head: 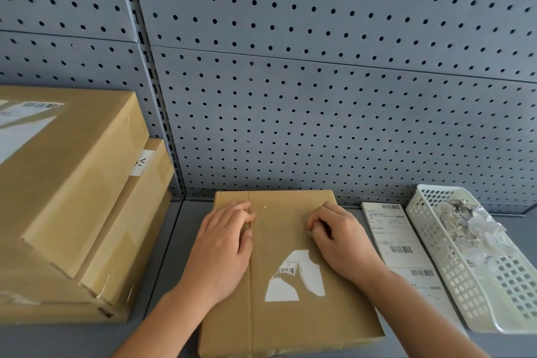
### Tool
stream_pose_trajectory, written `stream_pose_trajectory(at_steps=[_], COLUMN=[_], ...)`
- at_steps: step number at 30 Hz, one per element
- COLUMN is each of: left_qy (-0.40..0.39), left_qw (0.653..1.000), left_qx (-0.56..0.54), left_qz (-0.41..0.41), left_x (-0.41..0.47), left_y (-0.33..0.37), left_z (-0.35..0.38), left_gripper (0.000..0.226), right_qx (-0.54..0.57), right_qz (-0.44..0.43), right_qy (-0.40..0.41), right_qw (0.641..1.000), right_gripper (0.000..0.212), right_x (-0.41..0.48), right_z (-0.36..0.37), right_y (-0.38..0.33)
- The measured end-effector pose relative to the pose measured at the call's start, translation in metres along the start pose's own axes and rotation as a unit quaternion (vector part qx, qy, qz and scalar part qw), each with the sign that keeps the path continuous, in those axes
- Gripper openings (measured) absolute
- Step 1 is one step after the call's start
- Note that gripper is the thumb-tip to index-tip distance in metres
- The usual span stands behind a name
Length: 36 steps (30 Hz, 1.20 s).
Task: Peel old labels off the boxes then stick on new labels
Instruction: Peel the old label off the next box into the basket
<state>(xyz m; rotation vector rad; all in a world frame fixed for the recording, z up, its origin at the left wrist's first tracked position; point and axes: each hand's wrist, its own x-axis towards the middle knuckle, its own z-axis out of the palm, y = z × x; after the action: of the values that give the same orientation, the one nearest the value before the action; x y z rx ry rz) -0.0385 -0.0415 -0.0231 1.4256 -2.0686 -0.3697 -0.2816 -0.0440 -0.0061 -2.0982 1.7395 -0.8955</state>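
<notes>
While a torn white remnant of the old label (302,273) is clinging to the near half of a flat cardboard box (279,325), a person is working at the box's far end with both hands. The box is lying flat on the grey worktop (180,229), its far edge close to the perforated back panel (319,96). It is sitting between a stack of larger boxes (72,183) on the left and a sheet of new labels (395,244) just beside it on the right.

The left hand (223,244) is resting palm-down over the box's centre seam, its fingers curled under and gripping nothing, apparently steadying the box. The right hand (340,241) is hunching over the cardboard with fingers bent tight and fingertips down, as if picking at residue. Whether a scrap is being pinched there cannot be told. A white slotted basket (436,256) at the far right is holding a heap of crumpled scraps (465,224).

The box is looking light and stiff, and is likely to slide on the smooth worktop unless one hand is pressing it down. The remnant is looking thin and prone to tearing further. The likeliest place to take hold is one of its ragged torn edges, pinched low and drawn slowly along the cardboard. The new labels are appearing thin and floppy, so they are probably best lifted by a corner.
</notes>
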Motion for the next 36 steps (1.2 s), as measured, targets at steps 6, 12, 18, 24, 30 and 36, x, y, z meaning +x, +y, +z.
stream_pose_trajectory(at_steps=[6, 12, 18, 24, 30, 36], left_qy=[-0.002, -0.007, -0.011, -0.012, -0.014, -0.017], left_qw=[1.000, 1.000, 1.000, 1.000, 1.000, 1.000], left_qx=[0.000, 0.001, 0.005, 0.008, 0.008, 0.009], left_qz=[-0.005, -0.008, -0.007, -0.010, -0.010, -0.012], left_x=[0.001, 0.001, 0.001, 0.000, 0.001, 0.001], left_y=[0.000, -0.002, -0.002, -0.003, -0.002, -0.002], left_z=[0.000, 0.001, 0.001, 0.001, 0.001, 0.000], left_gripper=[0.022, 0.022, 0.021, 0.020, 0.021, 0.024], right_qx=[-0.005, 0.033, 0.010, 0.066, 0.009, 0.085], right_qz=[-0.008, -0.003, -0.039, 0.010, -0.016, 0.025], right_qy=[-0.016, -0.011, -0.026, -0.026, -0.030, -0.051], right_qw=[1.000, 0.999, 0.999, 0.997, 0.999, 0.995], right_gripper=[0.018, 0.025, 0.014, 0.021, 0.012, 0.017], right_x=[-0.002, -0.009, -0.010, -0.016, -0.016, -0.032], right_z=[-0.004, -0.012, -0.010, -0.019, -0.014, -0.020], right_y=[-0.001, -0.004, -0.003, -0.006, -0.006, -0.019])
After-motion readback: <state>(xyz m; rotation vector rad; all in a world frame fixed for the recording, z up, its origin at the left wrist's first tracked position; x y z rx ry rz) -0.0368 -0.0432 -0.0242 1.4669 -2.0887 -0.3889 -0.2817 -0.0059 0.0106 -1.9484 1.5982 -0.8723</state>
